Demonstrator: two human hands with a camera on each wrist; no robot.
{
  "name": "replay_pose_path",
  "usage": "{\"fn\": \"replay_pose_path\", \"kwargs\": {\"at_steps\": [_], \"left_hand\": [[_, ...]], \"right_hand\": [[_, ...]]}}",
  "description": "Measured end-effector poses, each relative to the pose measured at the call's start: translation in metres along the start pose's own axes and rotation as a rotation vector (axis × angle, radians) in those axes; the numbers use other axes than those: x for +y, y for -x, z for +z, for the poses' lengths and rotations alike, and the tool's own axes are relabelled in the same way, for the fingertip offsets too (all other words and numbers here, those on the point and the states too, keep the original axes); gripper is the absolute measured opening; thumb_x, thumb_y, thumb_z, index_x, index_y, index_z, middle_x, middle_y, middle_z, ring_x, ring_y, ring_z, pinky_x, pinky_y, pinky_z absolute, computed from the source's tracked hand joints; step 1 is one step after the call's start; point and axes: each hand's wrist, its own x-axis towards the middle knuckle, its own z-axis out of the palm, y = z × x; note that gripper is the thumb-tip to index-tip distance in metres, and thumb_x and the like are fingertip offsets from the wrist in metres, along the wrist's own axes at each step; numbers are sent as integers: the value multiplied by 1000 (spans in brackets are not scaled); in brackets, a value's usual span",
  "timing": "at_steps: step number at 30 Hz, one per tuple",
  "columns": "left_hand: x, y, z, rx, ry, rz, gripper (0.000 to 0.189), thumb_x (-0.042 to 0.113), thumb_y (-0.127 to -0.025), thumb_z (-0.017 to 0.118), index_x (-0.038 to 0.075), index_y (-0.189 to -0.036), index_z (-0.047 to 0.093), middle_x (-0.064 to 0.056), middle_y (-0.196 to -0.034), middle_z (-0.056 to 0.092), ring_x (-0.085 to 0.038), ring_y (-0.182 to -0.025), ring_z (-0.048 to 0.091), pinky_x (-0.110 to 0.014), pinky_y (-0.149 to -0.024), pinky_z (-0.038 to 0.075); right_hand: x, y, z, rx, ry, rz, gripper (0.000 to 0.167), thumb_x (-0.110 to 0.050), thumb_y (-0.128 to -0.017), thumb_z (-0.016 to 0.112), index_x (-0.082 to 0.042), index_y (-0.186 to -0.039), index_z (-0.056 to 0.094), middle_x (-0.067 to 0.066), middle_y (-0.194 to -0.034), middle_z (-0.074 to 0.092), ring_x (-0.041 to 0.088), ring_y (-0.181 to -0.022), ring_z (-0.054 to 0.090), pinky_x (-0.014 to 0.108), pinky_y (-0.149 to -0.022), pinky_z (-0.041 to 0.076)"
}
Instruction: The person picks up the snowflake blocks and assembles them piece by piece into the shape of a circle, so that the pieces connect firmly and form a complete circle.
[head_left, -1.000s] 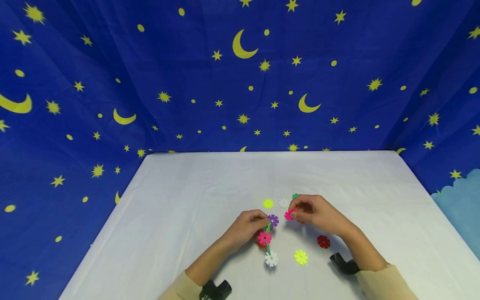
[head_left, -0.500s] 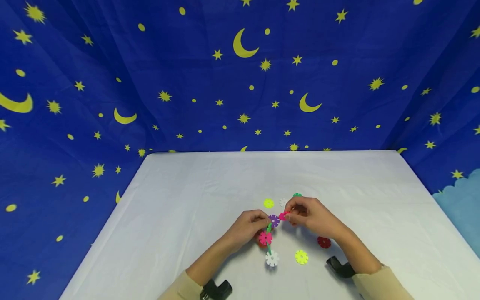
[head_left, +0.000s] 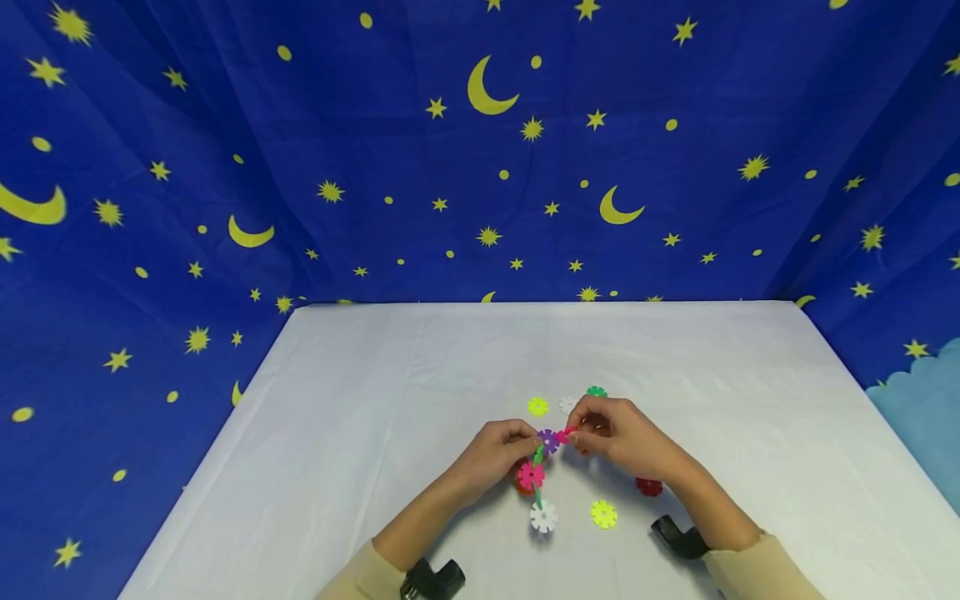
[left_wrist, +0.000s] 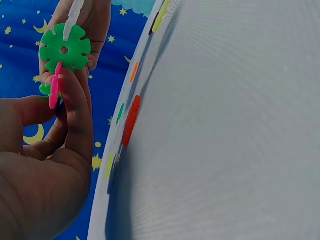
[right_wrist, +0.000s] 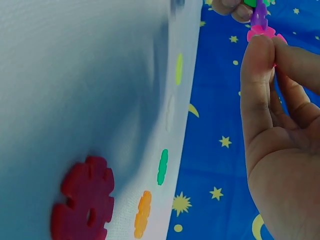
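Above the table my left hand (head_left: 491,454) pinches a chain of notched plastic discs. The chain has a purple disc (head_left: 550,446) at its far end, then a green disc (left_wrist: 45,89), a pink disc (head_left: 525,473), another green disc (left_wrist: 79,46) and a white disc (head_left: 543,527) hanging lowest. Between thumb and forefinger my right hand (head_left: 633,437) pinches a second pink disc (right_wrist: 256,33), whose edge meets the purple disc's edge in the right wrist view. My fingertips hide part of that pink disc.
On the white table (head_left: 390,367) lie loose discs. Two yellow discs (head_left: 537,407) (head_left: 596,514), a white one (head_left: 566,405), a green one (head_left: 597,391), an orange one (right_wrist: 142,215), a dark red one (right_wrist: 100,185) and a red one (left_wrist: 131,120) surround the hands.
My right hand has moved left, bringing its pink disc from apart to the purple disc's edge. My left hand and the chain stay almost where they were.
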Motion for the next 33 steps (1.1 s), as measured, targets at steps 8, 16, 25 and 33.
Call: {"fn": "replay_pose_path", "kwargs": {"at_steps": [8, 16, 25, 33], "left_hand": [[0, -1, 1, 46, 20, -7, 15, 14, -91, 64, 0, -90, 72, -2, -75, 62, -12, -61, 50, -26, -52, 43], [-3, -3, -2, 21, 73, -12, 13, 7, -87, 65, -3, -86, 72, -6, -72, 62, -8, -56, 50, -22, -49, 44], [-1, -1, -1, -2, 92, -27, 16, 8, -87, 67, -6, -92, 73, -5, -71, 64, -8, -56, 51, -21, -48, 44], [-2, -4, -1, -18, 148, -74, 20, 16, -90, 65, -3, -89, 68, -5, -74, 65, -9, -58, 51, -22, -48, 44]], "right_hand": [[0, 1, 8, 41, 12, -52, 10, 0, -91, 64, -8, -89, 59, 4, -92, 63, 20, -73, 63, 33, -64, 54], [-14, 2, 14, 54, 46, -60, 13, 8, -89, 62, -3, -86, 57, 10, -93, 63, 26, -70, 62, 33, -61, 54], [-8, 1, 17, 62, 53, -51, 13, 5, -89, 63, -6, -87, 57, 8, -93, 64, 22, -70, 62, 30, -61, 53], [1, -2, 18, 65, 20, -42, 8, -7, -92, 65, -14, -93, 60, 5, -92, 64, 18, -74, 63, 30, -65, 54]]}}
